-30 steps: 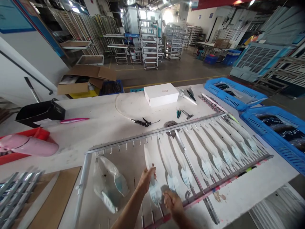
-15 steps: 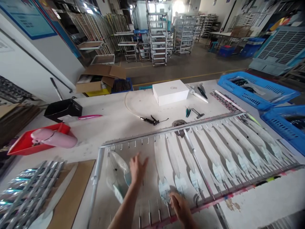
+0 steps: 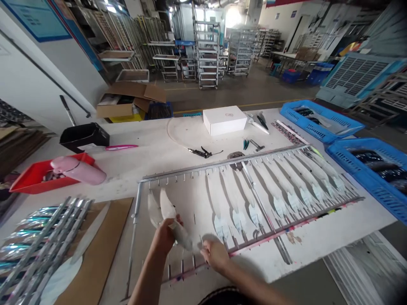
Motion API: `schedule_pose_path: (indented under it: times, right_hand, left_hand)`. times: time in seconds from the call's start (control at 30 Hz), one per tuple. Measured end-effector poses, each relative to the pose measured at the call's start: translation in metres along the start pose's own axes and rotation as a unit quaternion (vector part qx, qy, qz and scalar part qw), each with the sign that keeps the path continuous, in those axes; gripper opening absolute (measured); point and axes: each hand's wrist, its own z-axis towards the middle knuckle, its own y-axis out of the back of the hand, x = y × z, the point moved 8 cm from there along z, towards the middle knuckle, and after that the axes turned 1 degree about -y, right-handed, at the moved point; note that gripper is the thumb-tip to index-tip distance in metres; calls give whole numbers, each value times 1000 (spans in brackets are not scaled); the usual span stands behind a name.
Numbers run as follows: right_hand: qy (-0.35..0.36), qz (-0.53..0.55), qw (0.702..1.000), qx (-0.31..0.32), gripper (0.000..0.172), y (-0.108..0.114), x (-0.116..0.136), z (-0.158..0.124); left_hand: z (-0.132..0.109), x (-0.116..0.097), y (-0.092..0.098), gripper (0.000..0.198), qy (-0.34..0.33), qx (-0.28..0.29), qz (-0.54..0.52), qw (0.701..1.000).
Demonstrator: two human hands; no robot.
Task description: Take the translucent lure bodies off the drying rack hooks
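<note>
My left hand [image 3: 168, 236] is closed around a pale, fish-shaped lure body [image 3: 166, 204], held tilted over the left part of a metal rack frame [image 3: 136, 216]. Its lower end points toward my right hand [image 3: 216, 255], whose fingers are pinched just above the frame's lower rail; what they grip is too blurred to make out. Another pale lure body [image 3: 153, 209] lies just left of the held one. Several more lure bodies [image 3: 212, 197] hang in a row to the right, between small hooks on the upper rail and metal pins along the lower rail.
An air blow gun [image 3: 202, 152] lies behind the frame, near a white box [image 3: 225, 120]. On the left are a pink bottle [image 3: 83, 170] in a red tray [image 3: 28, 184] and a brown board [image 3: 111, 228]. Blue baskets [image 3: 341, 163] stand at right.
My left hand has closed on a lure body and brought it nearer and to the right. My right hand has moved left, away from the hanging row. The view has shifted slightly.
</note>
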Motion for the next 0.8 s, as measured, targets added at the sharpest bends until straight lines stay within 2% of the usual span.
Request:
schedule_pose_path:
  times: [0.1,0.17,0.23,0.3,0.43,0.53,0.8]
  right_hand:
    - [-26,-49,998,-13,25,-6,9,0]
    - [-29,-41,998,-36,23,-7,11,-3]
    - [-29,-33,997,-57,21,-6,11,-7]
    - [-33,-32,996,-77,21,-4,10,-12]
    - [-45,-23,994,-99,20,-2,11,-17]
    - [-55,-20,993,-103,19,-3,12,-15]
    - [-70,-24,991,-107,21,-5,10,-10]
  left_hand:
    - [-27,-9,-2,41,-80,28,-77,993]
    - [-36,-3,-8,53,-92,43,-91,991]
    - [-38,15,-18,56,-54,69,-103,991]
    - [-38,35,-25,49,-11,85,-123,989]
    - [-40,66,-28,41,52,78,-187,978]
    - [-41,74,-26,40,72,68,-193,976]
    - [-37,80,-19,42,79,78,-171,979]
